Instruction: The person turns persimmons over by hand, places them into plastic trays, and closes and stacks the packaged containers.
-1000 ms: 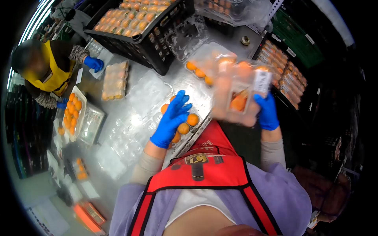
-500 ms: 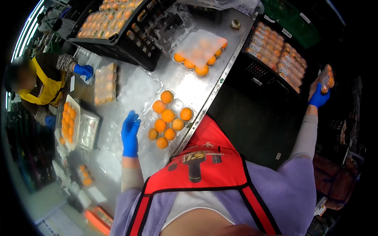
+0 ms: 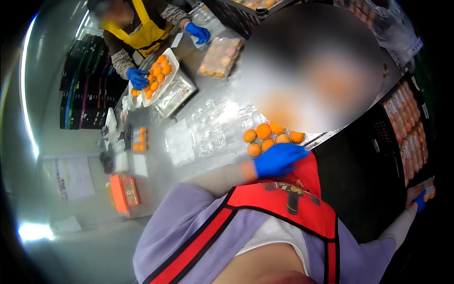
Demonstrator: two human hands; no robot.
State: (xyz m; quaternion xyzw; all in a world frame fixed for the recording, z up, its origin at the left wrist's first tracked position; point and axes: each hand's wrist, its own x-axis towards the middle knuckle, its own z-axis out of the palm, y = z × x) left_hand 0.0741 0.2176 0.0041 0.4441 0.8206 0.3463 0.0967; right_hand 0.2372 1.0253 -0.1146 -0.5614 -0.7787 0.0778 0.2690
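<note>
My left hand (image 3: 280, 160), in a blue glove and slightly smeared by motion, is over the near edge of a clear plastic tray holding several oranges (image 3: 263, 131). Its fingers are stretched out to the right, with nothing visible in them. At the far right, my right hand (image 3: 419, 200), also gloved in blue, grips a clear pack of oranges (image 3: 429, 188). That pack is just below a black crate (image 3: 385, 137) with packed fruit. A large blurred patch hides part of the table beyond the tray.
Across the metal table (image 3: 161, 191), a co-worker in a yellow apron (image 3: 147, 35) has one blue-gloved hand (image 3: 137, 78) at a tray of oranges on a scale (image 3: 174, 97). A closed fruit pack (image 3: 220, 57), empty clear trays (image 3: 208, 128) and an orange device (image 3: 124, 193) are also there.
The view has turned toward the left side of the table. My left hand has moved to the tray's near edge. My right hand still holds the pack, now lower beside the crate.
</note>
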